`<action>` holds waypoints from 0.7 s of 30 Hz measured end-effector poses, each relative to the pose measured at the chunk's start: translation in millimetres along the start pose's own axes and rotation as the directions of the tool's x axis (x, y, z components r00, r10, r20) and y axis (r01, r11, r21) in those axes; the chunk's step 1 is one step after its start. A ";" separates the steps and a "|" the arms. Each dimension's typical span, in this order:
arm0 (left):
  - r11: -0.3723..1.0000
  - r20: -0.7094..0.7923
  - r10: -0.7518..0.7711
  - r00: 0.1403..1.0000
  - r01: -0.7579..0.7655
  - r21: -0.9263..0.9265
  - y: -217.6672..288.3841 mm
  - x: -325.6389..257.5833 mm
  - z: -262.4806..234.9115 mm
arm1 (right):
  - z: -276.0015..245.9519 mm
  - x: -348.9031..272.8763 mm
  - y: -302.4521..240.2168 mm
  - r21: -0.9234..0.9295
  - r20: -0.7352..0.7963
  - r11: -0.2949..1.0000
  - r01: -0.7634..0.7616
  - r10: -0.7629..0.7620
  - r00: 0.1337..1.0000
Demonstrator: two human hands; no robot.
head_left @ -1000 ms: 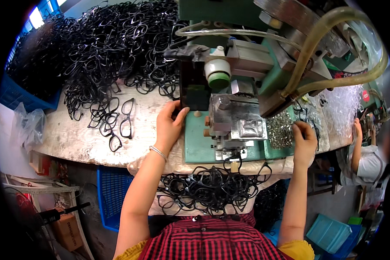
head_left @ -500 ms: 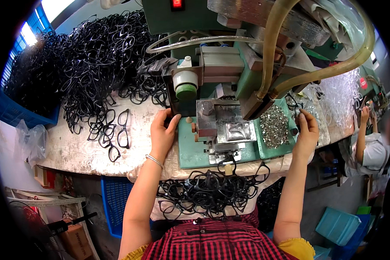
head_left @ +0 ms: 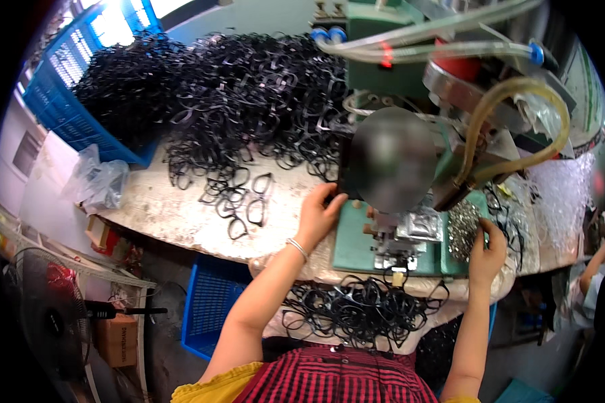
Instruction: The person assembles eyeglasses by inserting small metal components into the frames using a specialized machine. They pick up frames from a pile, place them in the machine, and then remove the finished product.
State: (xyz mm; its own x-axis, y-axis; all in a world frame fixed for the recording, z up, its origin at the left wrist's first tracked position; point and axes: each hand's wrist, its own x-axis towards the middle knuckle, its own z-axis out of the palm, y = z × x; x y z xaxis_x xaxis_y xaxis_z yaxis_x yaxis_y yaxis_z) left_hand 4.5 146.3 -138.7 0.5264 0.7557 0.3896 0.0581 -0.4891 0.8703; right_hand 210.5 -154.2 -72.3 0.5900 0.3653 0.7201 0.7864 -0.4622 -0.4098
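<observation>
My left hand (head_left: 319, 215) lies with its fingers spread against the left edge of a green machine base (head_left: 353, 245), fingertips touching a black part there. It holds nothing that I can see. My right hand (head_left: 489, 252) reaches into a heap of small shiny metal parts (head_left: 460, 228) on the right side of the base, fingers curled. Whether they pinch a part is hidden. Between both hands sits the machine's metal clamp head (head_left: 400, 245). A few loose black spectacle frames (head_left: 245, 201) lie on the table left of my left hand.
A big pile of black frames (head_left: 249, 94) covers the table's back, spilling from a blue basket (head_left: 74, 101). More frames (head_left: 359, 316) lie in my lap. Hoses (head_left: 517, 114) loop over the machine. A blue crate (head_left: 212, 305) and fan (head_left: 47, 316) stand below. Another person's arm (head_left: 588, 269) is at right.
The view has swung, so the machine sits further right and the frame pile fills more of the picture. My right hand went from the table edge up into the metal parts. My left hand stayed put.
</observation>
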 end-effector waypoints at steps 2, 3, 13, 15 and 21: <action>0.999 0.009 0.030 0.999 -0.031 0.043 0.2 -0.7 -2.1 | 6.4 -0.6 -3.1 0.056 0.035 0.997 -0.043 0.041 0.999; 0.997 0.023 0.027 0.999 -0.028 0.070 2.5 -0.8 -4.3 | 10.1 -0.7 -5.4 0.076 0.039 0.996 -0.046 0.043 0.998; 0.535 -0.142 0.322 0.936 -0.056 0.843 17.8 35.5 -136.7 | 4.0 6.4 -16.9 0.090 -0.032 0.991 0.096 -0.093 0.995; 0.359 -0.137 0.203 0.969 0.056 0.932 -6.2 32.7 -131.8 | 13.1 10.6 -16.8 0.131 -0.037 0.990 0.046 -0.042 0.998; 0.700 -0.270 0.256 0.928 0.014 0.714 -24.9 9.5 -111.8 | -5.7 -11.2 -19.4 0.140 0.003 0.976 -0.168 0.170 0.985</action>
State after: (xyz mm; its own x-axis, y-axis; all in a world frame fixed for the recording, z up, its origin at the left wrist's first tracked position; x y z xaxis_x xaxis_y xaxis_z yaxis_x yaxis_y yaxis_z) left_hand -86.8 214.3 -123.0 0.2748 0.6940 0.6655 0.6538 -0.6424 0.3999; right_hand 187.6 -154.0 -69.2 0.7153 0.2837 0.6387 0.6936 -0.3995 -0.5994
